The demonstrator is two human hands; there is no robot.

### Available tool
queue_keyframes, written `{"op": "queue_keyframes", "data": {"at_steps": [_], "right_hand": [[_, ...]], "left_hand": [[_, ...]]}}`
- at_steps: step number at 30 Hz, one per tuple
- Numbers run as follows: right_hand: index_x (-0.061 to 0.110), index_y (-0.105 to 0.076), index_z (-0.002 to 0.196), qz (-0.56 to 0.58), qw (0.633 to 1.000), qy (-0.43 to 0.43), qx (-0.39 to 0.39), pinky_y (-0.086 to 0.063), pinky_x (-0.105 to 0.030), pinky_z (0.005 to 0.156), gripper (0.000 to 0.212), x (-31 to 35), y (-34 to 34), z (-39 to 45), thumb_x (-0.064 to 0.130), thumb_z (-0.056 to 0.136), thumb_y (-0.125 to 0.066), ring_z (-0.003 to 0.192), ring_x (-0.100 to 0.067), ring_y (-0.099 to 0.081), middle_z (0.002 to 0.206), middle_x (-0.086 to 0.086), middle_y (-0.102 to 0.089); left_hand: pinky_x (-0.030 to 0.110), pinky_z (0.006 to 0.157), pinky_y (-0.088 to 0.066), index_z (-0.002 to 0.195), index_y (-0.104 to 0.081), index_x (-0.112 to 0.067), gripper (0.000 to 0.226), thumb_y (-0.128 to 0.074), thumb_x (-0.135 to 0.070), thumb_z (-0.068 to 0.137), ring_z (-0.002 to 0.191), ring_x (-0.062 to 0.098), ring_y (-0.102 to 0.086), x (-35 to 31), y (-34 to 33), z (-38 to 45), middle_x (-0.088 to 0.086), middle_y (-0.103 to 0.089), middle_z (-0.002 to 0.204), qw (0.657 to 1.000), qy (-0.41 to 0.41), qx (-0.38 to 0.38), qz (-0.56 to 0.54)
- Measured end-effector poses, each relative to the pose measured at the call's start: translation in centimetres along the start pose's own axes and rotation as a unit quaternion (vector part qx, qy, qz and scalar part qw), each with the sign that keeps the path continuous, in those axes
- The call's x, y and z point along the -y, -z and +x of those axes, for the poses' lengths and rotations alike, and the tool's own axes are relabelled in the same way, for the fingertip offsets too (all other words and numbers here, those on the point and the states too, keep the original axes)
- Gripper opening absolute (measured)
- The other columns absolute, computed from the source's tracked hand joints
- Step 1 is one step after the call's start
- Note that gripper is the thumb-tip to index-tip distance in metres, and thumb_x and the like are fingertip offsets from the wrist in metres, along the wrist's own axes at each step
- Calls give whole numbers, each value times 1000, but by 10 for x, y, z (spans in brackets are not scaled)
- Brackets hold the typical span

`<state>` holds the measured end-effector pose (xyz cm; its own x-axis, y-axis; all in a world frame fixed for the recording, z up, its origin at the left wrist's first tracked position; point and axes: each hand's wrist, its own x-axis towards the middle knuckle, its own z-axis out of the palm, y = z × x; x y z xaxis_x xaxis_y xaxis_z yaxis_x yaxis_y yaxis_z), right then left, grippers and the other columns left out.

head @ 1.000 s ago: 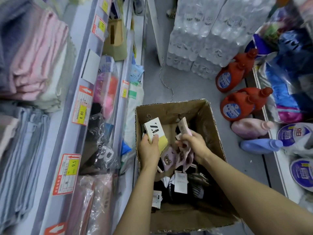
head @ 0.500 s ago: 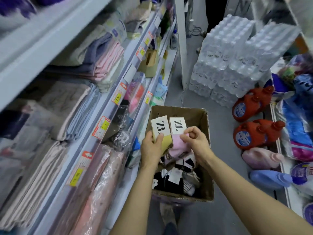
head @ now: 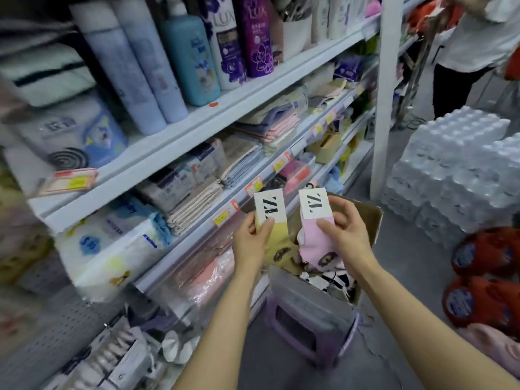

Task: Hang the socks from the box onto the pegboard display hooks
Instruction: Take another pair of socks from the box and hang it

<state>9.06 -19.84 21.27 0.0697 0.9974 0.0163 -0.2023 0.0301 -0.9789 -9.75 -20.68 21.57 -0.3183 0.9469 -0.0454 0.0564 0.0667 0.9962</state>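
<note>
Both sock cards read "ZL" in black. The left hand (head: 251,240) pinches the yellow socks (head: 274,235), thumb on the card; the right hand (head: 347,232) grips the pink socks (head: 316,237), both held above the box (head: 371,218), which sits on a purple stool (head: 318,333). More socks in the box are half hidden. Purple bottles (head: 254,38) read "LUX". Grey pegboard (head: 53,333) is blurred at lower left. Open floor (head: 408,319) lies to the right.

The left hand (head: 251,240) covers the lower edge of the yellow sock (head: 277,243) card, and the right hand (head: 347,232) hides part of the pink sock (head: 316,243). Inside the box (head: 371,218), the rest is a blurred tangle, impossible to count. The pegboard (head: 42,327) smears into the frame's bottom-left corner, its hooks unreadable. Price tags (head: 253,187) along the shelf edge are too soft to read.
</note>
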Motion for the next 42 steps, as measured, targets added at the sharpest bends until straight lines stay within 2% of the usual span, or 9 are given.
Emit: {"op": "queue_keyframes", "data": {"at_steps": [5,9,15,19,26,30,34,38,42], "right_hand": [[17,-53,132,12,998,28,62,-57,-30,83,50,27,-53,-30,-5,89,-64,96,-13,-70,99,-3,-75],[15,-53,132,23,992,56,111,-56,-33,83,49,43,-105,-57,-5,88,-65,100,-18,-70,105,-6,-74],[15,-54,132,73,979,54,183,-55,-26,73,50,51,-193,-120,-7,88,-62,91,-18,-70,97,-8,-75],[14,-55,131,98,970,51,215,-55,-26,69,50,53,-245,-173,-10,88,-61,87,-18,-71,95,-8,-76],[18,-56,130,102,958,53,262,-51,-20,64,52,58,-321,-248,-10,87,-61,74,-9,-66,74,2,-71],[23,-58,126,125,944,60,298,-55,-21,71,51,67,-365,-273,-10,87,-61,85,-11,-71,90,-3,-77],[20,-57,128,135,925,71,348,-54,-18,70,52,79,-408,-282,-10,86,-63,88,-12,-71,91,-2,-77],[20,-55,132,147,907,78,386,-56,-26,78,54,91,-444,-283,-8,87,-63,98,-22,-70,100,-10,-75],[31,-58,128,152,890,103,417,-56,-44,83,54,105,-474,-286,-5,88,-64,94,-24,-70,97,-23,-72]], "left_hand": [[40,88,-58,119,-68,-12,29,-70,-12,90,98,18,-72,-36,64,-31,1,-75,107,997,-32,-68,-36],[19,71,-55,107,-68,-22,19,-68,-11,91,85,1,-71,-62,122,-57,-9,-75,98,991,-74,-105,-43],[14,71,-53,107,-67,-22,21,-71,-10,89,85,-5,-69,-81,223,-110,-20,-73,89,978,-107,-165,-67],[18,72,-55,114,-68,-11,23,-68,-9,91,89,5,-70,-87,285,-151,-5,-75,101,972,-128,-190,-58],[24,75,-58,103,-71,-23,20,-70,-9,89,88,8,-72,-88,374,-214,-9,-77,96,955,-148,-254,-48],[30,81,-59,110,-71,-18,22,-71,-11,88,96,16,-72,-95,418,-233,-6,-77,100,938,-160,-303,-50],[22,73,-57,113,-71,-13,25,-71,-8,88,89,8,-72,-108,451,-241,-11,-77,94,919,-174,-351,-47],[37,83,-59,108,-72,-19,22,-73,-13,87,94,16,-73,-122,480,-243,-6,-77,98,904,-176,-388,-25],[31,81,-60,113,-70,-18,27,-74,-14,86,95,14,-72,-147,509,-247,-7,-77,99,881,-220,-419,-15]]}}
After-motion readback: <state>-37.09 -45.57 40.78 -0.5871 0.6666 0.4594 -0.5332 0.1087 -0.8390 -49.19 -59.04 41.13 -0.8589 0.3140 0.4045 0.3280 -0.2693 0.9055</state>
